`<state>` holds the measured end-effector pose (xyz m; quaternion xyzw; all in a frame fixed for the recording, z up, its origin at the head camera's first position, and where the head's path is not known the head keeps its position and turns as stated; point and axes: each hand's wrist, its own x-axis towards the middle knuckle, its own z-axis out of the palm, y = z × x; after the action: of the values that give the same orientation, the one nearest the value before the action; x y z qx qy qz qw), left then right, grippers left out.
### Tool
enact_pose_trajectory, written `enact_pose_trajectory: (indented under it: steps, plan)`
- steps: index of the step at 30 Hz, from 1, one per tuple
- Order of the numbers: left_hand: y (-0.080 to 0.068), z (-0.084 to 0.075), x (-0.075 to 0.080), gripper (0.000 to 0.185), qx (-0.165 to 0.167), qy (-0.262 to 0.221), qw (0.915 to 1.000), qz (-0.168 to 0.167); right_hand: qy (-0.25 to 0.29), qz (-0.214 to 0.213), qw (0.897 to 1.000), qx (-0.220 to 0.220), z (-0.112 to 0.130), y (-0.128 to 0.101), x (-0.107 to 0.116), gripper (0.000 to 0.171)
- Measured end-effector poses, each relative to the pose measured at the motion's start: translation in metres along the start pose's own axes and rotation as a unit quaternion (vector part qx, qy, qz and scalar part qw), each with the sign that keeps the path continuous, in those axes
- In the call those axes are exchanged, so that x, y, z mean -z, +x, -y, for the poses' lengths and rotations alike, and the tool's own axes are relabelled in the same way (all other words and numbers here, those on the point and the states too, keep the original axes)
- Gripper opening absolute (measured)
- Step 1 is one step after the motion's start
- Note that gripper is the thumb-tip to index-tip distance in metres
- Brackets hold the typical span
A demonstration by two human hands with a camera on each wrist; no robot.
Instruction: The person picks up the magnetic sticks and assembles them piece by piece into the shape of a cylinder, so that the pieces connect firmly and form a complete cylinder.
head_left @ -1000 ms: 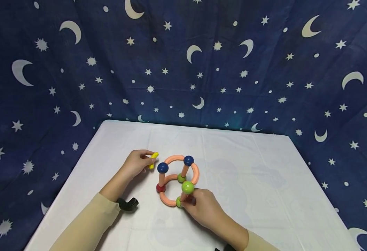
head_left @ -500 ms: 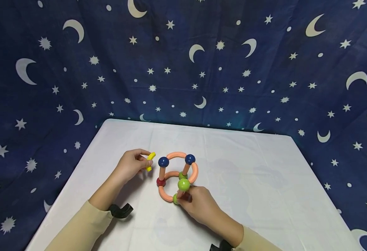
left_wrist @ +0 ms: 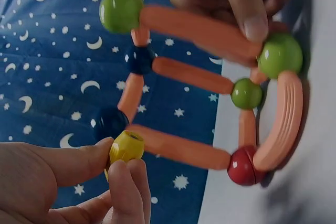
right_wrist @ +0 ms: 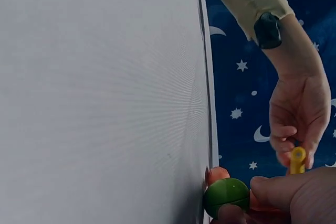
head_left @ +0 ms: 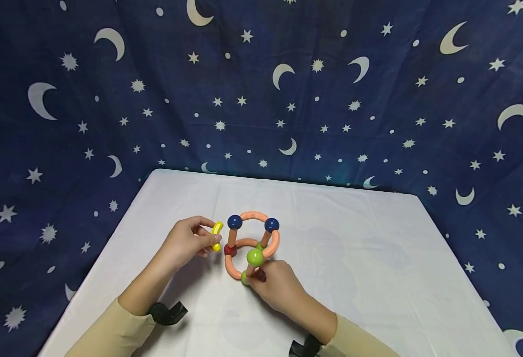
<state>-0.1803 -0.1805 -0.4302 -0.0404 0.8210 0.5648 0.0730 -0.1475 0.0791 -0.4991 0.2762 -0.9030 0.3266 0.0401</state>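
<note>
In the head view my left hand [head_left: 187,243] pinches a curved yellow magnetic stick [head_left: 217,235] between thumb and fingertips, just left of a frame of orange sticks and balls. My right hand [head_left: 279,285] grips the frame's front upright stick [left_wrist: 202,30], between an upper green ball [head_left: 255,258] and a lower green ball [head_left: 244,277]. Two blue balls [head_left: 272,224] top the other uprights, and a curved stick [head_left: 253,216] links them. Another curve [head_left: 272,244] runs from the right blue ball to the upper green one. Below, a red ball [head_left: 230,250] joins the base curves.
The frame stands on a white-covered table [head_left: 355,248]. Behind it hangs a dark blue cloth [head_left: 261,99] with moons and stars. A black wrist mount [head_left: 167,313] sticks out from the left sleeve.
My right hand has shifted left and turned the frame a little, its front swinging leftward. My left hand drew back slightly, then came nearer the frame with the yellow stick, which now stands more upright.
</note>
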Motion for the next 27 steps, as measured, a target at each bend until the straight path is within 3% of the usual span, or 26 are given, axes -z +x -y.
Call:
enact_pose_trajectory:
  steps: [10,27]
  plan:
    - [-0.017,-0.016,-0.011,0.04,-0.008,-0.05,0.9983,0.029,0.004,-0.002,1.0,-0.002,0.002,0.01,-0.005,0.02]
    - [-0.014,-0.023,-0.024,0.038,0.01,-0.09,0.9955,0.03,-0.001,0.003,1.0,0.0,0.004,0.012,-0.005,0.02]
